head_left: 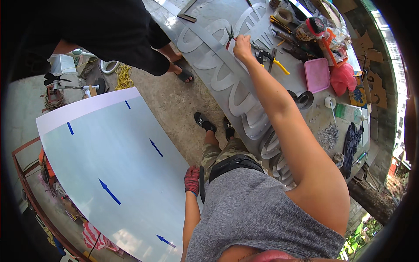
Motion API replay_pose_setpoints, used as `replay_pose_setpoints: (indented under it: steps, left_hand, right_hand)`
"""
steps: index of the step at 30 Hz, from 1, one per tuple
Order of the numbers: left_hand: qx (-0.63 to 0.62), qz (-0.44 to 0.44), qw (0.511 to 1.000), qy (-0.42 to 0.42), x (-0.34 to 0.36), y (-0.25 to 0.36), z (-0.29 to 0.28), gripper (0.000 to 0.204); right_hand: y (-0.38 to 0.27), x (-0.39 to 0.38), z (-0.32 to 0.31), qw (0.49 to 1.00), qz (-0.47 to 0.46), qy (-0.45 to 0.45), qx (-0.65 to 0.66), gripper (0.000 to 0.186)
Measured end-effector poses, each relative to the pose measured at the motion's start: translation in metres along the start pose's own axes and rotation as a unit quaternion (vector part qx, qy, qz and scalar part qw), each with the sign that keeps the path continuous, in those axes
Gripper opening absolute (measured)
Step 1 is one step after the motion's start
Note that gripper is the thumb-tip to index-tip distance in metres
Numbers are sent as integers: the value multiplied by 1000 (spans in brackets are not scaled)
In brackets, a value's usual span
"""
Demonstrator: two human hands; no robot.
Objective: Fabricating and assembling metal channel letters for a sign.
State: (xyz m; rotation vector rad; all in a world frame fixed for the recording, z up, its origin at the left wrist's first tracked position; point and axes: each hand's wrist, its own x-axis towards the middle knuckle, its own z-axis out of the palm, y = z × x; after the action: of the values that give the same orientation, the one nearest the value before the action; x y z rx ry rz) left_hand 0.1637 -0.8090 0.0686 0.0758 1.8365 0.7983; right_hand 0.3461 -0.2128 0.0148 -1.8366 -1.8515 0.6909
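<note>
My right hand (242, 47), bare, reaches far over the metal-topped table with its fingers closed at the red handle of a pair of pliers (230, 36). The jaws of the pliers point away from me. Beside that hand lie yellow-handled cutters (279, 64) and a long metal straightedge (214, 43). Down at my left side, my left hand (192, 179) wears a red and dark glove. Its fingers curl at the near right edge of a large pale-blue sheet (131, 153) with blue arrows; part of the grip is hidden.
Cut sheet-metal letter shapes (231, 83) cover the table, with more stacked near my waist. A pink tray (317, 75), tape rolls, a jar and tools crowd its right side. Another person in dark clothes (109, 35) stands at the far left. Yellow cord (124, 77) lies on the floor.
</note>
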Motion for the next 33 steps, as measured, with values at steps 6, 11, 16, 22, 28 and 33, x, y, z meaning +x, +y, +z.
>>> replay_pose_setpoints:
  steps: [6,11,16,22,28,33]
  left_hand:
    - [17,130,986,-106,23,80,70,35]
    - [-2,400,913,-87,18,147,152,38]
    - [90,376,886,-255,-2,163,167,24]
    - [60,166,889,-422,-36,160,158,18]
    - [166,261,858,-409,-40,171,167,24]
    - [280,220,850,-388,3,147,172,27]
  right_hand:
    - [-36,-22,-81,969,-176,119,129,21]
    - [-49,-133,-158,935,-153,-166,274,28]
    - [-48,-284,-177,869,43,-353,344,20]
    - [-41,-329,-201,790,141,-405,438,20]
    - [-30,-335,-207,722,236,-379,529,23]
    - [-1,-348,-210,771,313,-281,478,30]
